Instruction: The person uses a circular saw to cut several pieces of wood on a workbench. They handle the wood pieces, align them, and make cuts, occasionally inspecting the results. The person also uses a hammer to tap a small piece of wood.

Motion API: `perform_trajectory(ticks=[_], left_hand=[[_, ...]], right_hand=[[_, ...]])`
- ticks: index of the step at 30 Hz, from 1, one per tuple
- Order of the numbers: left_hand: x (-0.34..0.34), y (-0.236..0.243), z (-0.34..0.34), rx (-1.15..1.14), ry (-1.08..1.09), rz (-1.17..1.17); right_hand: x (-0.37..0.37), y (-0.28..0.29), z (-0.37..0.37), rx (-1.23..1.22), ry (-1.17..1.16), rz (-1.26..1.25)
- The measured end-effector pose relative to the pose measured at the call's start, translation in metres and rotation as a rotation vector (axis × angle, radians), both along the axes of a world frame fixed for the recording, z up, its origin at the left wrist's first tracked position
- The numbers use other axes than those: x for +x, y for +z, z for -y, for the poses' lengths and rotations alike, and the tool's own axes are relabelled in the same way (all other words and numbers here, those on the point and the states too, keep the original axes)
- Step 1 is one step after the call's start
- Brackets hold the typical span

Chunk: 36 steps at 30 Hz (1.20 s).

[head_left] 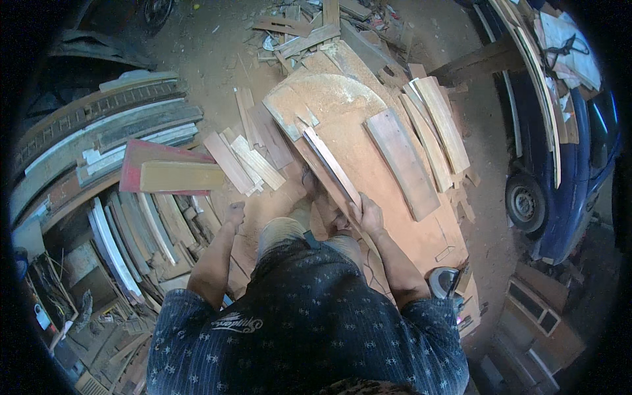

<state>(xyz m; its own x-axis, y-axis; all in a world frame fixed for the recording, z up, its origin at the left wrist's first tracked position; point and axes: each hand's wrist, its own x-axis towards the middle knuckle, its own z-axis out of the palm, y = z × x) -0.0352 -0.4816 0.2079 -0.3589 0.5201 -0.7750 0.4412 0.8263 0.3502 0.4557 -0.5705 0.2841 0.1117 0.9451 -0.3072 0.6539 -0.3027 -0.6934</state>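
A narrow wooden strip (332, 166) with a pale upper edge lies slantwise along the near left edge of the workbench (342, 122). Its near end is gripped by my right hand (370, 214), whose fingers wrap round it. My left hand (235, 214) hangs beside my left leg, off the bench, with its fingers curled in and nothing visible in them. A wider grey-brown board (402, 163) lies flat on the bench to the right of the strip. Sawdust covers much of the bench top.
Loose boards (247, 161) lie left of the bench, by a red panel (136, 166). Stacked planks (141, 230) fill the left side. More planks (441, 125) rest along the bench's right edge, with a power tool (444, 282) near its corner. A blue car (559, 210) stands farther right.
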Motion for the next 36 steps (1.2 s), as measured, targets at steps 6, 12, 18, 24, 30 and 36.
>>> perform_trajectory(ticks=[6, 12, 18, 24, 30, 36], left_hand=[[0.066, 0.065, -0.024, 0.161, -0.136, 0.118], [0.082, 0.093, 0.001, 0.193, -0.270, 0.110], [0.023, 0.069, 0.084, -0.021, -0.259, 0.016], [-0.017, 0.050, 0.130, -0.030, -0.214, 0.119], [0.075, 0.075, 0.104, 0.072, -0.638, 0.033], [0.293, 0.109, 0.024, 0.306, -0.583, 0.427]], right_hand=[[-0.019, -0.010, -0.027, 0.011, 0.054, 0.013], [-0.026, -0.024, -0.047, -0.007, -0.035, 0.078], [0.003, 0.035, 0.075, 0.168, -0.331, 0.149], [0.118, -0.009, 0.320, -0.771, -0.278, 0.511], [0.131, -0.008, 0.383, -0.749, -0.417, 0.558], [0.044, -0.010, 0.213, -0.070, -0.400, 0.246]])
